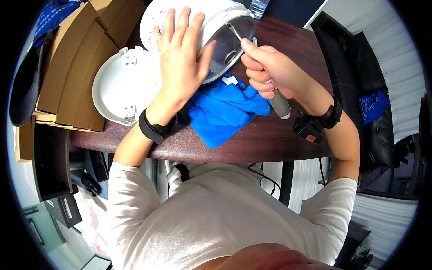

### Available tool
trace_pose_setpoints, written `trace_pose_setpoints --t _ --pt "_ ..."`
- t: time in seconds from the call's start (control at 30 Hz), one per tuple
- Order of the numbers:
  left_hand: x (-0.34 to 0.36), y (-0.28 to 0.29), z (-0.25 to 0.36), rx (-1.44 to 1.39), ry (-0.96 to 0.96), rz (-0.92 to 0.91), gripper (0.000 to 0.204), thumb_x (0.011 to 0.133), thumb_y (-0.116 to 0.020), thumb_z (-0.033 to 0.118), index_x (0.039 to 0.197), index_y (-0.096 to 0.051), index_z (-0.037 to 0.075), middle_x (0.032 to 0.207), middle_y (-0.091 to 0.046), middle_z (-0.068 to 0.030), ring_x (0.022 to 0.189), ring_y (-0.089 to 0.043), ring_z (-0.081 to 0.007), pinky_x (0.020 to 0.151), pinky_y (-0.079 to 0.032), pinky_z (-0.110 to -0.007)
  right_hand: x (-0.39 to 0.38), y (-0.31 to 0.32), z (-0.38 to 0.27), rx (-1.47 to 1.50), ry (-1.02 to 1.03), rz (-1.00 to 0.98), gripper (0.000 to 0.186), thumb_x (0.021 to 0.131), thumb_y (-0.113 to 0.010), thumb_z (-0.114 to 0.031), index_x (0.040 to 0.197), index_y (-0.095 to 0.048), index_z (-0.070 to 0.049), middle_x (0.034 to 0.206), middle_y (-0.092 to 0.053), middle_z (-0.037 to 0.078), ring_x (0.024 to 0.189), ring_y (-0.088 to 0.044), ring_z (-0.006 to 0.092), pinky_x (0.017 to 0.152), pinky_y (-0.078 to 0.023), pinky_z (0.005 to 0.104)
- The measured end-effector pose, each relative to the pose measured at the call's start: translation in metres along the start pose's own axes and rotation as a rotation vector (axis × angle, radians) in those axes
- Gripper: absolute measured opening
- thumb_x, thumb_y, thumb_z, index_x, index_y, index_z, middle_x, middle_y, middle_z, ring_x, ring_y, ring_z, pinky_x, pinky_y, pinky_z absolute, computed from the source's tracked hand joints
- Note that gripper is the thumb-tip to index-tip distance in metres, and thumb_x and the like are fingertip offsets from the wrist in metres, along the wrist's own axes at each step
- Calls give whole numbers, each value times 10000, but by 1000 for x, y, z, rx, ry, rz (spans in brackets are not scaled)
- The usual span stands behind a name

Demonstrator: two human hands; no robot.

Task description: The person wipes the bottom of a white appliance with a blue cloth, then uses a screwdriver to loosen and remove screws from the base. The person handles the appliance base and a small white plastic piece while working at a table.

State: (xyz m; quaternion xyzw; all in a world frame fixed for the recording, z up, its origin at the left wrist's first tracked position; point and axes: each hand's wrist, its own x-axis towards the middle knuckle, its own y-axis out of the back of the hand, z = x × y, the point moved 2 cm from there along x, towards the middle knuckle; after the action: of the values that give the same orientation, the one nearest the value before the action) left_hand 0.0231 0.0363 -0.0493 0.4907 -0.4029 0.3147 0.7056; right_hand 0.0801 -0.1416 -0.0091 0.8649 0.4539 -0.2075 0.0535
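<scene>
My left hand [180, 63] lies with fingers apart on a white round housing [150, 24], which has a raised rim around a transparent dark panel [236, 38]. My right hand [270, 67] is wrapped round a screwdriver-like tool [281, 108] with a grey-green handle. Its thin metal shaft reaches the panel near the upper part of the rim; whether the tip is inserted I cannot tell. Below the housing lies a crumpled blue cloth [220, 117]. To the left is a round white shallow piece [117, 85] with small tabs.
Stacked cardboard boxes [72, 58] line the left of the dark wood table [252, 146]. A plastic bottle [257, 8] stands at the back. A black padded seat [366, 63] with a blue item [373, 105] is on the right.
</scene>
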Motion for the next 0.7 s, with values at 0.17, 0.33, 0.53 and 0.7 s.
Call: trace_pose_setpoints --t 0.17,0.33,0.53,0.7 --pt "1 1 2 11 9 -1 510 802 -699 154 1276 -539 51 1347 -501 -197 1310 -390 -401 1079 -255 -509 0 -2 4 129 -15 -92 503 1004 -335 -494 613 -288 -182 489 -210 -77 379 -280 56 331 -252 223" --pt "0 -2 -2 -12 -19 6 533 792 -693 166 1285 -525 52 1354 -476 -206 1298 -372 -431 1039 -242 -592 0 -3 5 248 -48 -221 506 1004 -297 -517 626 -271 -181 506 -173 -77 416 -249 64 356 -239 229" --pt "0 -3 -2 -11 -26 -11 544 794 -688 179 1295 -513 59 1362 -456 -212 1296 -359 -446 1019 -232 -640 2 -2 9 385 -74 -321 501 1004 -288 -518 638 -272 -176 510 -158 -77 420 -222 68 361 -228 235" --pt "2 3 4 22 14 -33 510 809 -686 153 1283 -526 57 1361 -484 -196 1322 -367 -407 1079 -249 -527 -5 0 0 130 -36 -68 509 1009 -325 -494 607 -312 -182 465 -233 -81 369 -293 53 332 -259 214"
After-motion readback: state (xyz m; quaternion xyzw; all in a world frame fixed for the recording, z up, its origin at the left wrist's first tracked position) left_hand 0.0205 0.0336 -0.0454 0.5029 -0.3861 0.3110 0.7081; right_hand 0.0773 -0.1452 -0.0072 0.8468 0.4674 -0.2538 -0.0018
